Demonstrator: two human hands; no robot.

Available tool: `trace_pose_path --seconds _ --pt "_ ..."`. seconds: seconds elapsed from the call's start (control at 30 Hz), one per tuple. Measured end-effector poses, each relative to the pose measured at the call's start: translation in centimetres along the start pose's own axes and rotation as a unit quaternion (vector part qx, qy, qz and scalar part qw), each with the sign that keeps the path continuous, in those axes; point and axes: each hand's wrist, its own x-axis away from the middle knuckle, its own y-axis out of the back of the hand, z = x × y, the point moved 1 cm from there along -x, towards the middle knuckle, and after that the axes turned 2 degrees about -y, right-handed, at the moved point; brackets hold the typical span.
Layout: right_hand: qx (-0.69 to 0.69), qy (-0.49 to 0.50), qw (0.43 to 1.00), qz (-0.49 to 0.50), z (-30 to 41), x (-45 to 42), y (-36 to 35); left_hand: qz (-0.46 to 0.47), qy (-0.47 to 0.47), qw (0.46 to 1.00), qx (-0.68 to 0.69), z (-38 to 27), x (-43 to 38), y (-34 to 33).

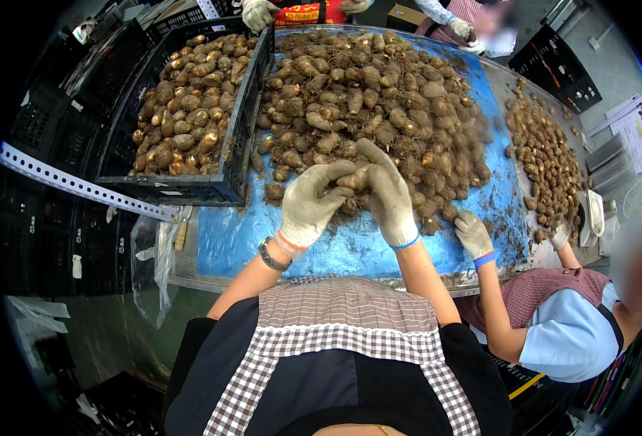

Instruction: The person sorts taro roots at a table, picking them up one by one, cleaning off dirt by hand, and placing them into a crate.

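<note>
Both my hands wear dirty cotton work gloves and meet over the blue plastic sheet (353, 256), at the near edge of a large heap of small taro corms (353, 103). Between them is one brown corm (355, 180). My left hand (316, 199) has its fingers and thumb around the corm's left end. My right hand (387, 191) is against its right side, fingers extended upward. At the upper left, a black plastic crate (190, 188) holds more corms with pale cut spots. The right palm's contact with the corm is partly hidden.
Close at right, a co-worker's gloved hand (473, 235) touches the heap's edge. A smaller corm pile (544, 158) lies beside a white scale (592, 218). Other co-workers stand across the table. Left are a perforated metal bar (86, 182), a wooden-handled tool (181, 234) and stacked black crates (54, 234).
</note>
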Motion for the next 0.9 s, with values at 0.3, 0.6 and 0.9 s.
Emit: trace_pose_path --seconds 0.3,0.6,0.9 --pt "-0.076 -0.012 0.996 0.034 0.2 0.6 1.4 -0.013 -0.056 0.998 -0.018 -0.5 0.1 -0.4" --pt "-0.113 0.021 0.993 -0.041 -0.9 0.5 2.2 0.013 0.117 0.975 0.188 1.2 0.3 -0.1" --pt "-0.015 -0.060 0.982 -0.179 0.9 1.5 0.9 0.061 0.231 0.857 0.456 4.6 0.6 -1.0"
